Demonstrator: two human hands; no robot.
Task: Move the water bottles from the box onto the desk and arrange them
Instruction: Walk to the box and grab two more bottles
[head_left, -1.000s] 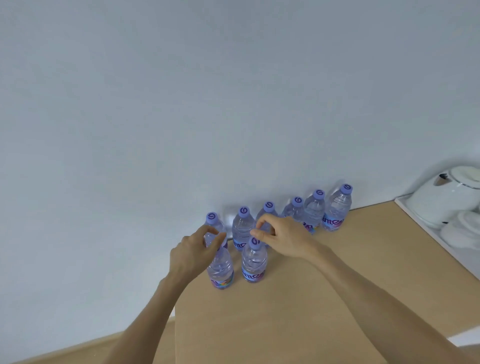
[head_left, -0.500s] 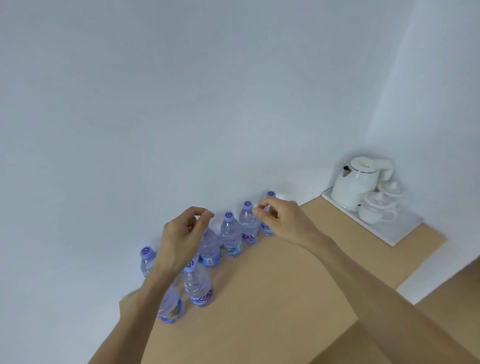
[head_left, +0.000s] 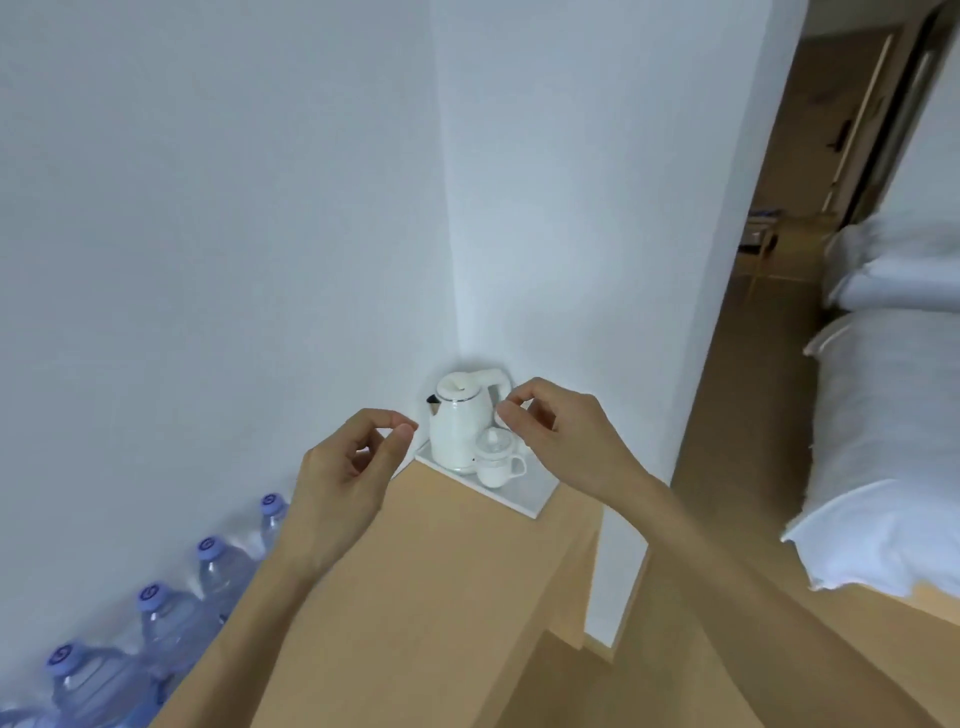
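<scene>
Bottles (head_left: 171, 623): row along wall, desk (head_left: 415, 597) left edge. Left hand (head_left: 345, 483), right hand (head_left: 558, 436): raised, fingers loosely curled, holding nothing. Risk: left forearm close to bottles, could topple one.

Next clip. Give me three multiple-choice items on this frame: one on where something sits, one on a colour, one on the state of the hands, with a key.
1. Where does the kettle stand?
A. On a white tray in the desk's corner
B. On the bed
C. On the floor

2. What colour are the bottle caps?
A. Red
B. Purple
C. Green

3. What do the left hand and right hand hold?
A. One bottle each
B. The kettle
C. Nothing

Key: A, the tray sits where the walls meet; B, the caps along the wall are purple; C, both hands hang over the desk with curled fingers around nothing.
</scene>
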